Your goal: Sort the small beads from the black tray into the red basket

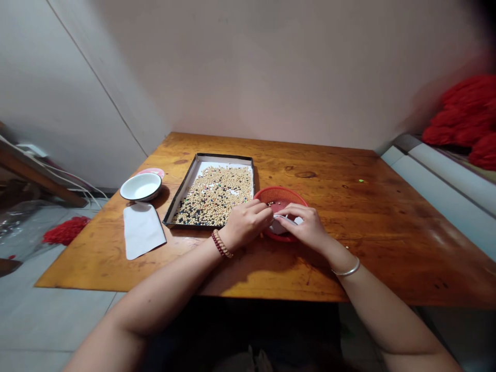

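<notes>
Item, white piece (pixel 276 226), thin: held between the bent thumb and fingers of the right hand (pixel 308 225), over the mouth of the red basket (pixel 282 194). It was placed directly at the right fingertips, toward the left; a further part was shown past the thumb, on the right. Its outline was broken by the fingers, so its long axis could not be told.

Item, left hand (pixel 251 219): set at the left of the same piece, knuckles upward, fingers curled inward. The fingertips were hidden; whether the piece was gripped or merely touched by them could not be told. The right hand was judged the nearer by its visible pinch, though both were brought close together.

Item, small beads (pixel 270 203): seen inside the basket, beyond the fingers.

Item, shallow tray (pixel 181 198), bead-filled: set left of the basket, long side directed away from the person, its near right corner partly covered by the left hand.
</notes>
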A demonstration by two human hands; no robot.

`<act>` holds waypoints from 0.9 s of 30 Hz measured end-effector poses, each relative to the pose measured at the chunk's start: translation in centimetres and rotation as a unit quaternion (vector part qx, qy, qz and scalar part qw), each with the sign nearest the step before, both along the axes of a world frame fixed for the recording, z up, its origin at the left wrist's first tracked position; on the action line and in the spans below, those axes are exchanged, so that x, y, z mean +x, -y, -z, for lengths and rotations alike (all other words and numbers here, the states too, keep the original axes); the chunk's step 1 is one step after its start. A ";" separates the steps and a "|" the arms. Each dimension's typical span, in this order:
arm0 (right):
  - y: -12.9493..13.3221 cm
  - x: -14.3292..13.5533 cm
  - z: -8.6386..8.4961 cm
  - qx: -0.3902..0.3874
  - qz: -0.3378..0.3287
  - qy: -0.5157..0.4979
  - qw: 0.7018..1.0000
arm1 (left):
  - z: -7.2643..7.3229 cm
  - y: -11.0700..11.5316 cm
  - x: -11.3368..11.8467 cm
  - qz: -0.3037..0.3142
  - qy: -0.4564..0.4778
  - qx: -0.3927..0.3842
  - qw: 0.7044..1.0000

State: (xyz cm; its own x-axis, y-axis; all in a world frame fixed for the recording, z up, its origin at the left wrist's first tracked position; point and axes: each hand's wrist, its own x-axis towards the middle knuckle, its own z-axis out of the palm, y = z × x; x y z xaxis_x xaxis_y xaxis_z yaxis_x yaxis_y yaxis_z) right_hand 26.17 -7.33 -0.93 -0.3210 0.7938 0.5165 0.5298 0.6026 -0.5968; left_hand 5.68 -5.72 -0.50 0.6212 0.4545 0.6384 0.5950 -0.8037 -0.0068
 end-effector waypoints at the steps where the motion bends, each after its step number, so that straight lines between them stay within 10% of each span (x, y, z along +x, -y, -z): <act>1: 0.0 0.0 0.0 0.003 0.002 -0.001 1.000 | -0.1 0.0 0.0 0.001 -0.002 -0.003 1.000; 13: 0.4 -0.1 -1.2 0.034 0.019 -0.054 0.998 | 0.0 -0.3 0.2 0.033 0.076 -0.095 0.992; 27: -0.1 0.5 -0.7 -0.102 -0.029 0.003 0.994 | 0.3 -0.1 0.3 0.013 0.049 -0.009 0.999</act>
State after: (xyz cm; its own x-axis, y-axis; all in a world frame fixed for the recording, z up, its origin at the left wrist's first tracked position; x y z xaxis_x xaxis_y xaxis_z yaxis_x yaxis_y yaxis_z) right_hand 26.66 -7.25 -0.19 -0.3713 0.8622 0.3447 0.5022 0.4987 -0.7065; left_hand 5.93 -5.58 -0.85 0.5681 0.4509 0.6884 0.5718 -0.8179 0.0638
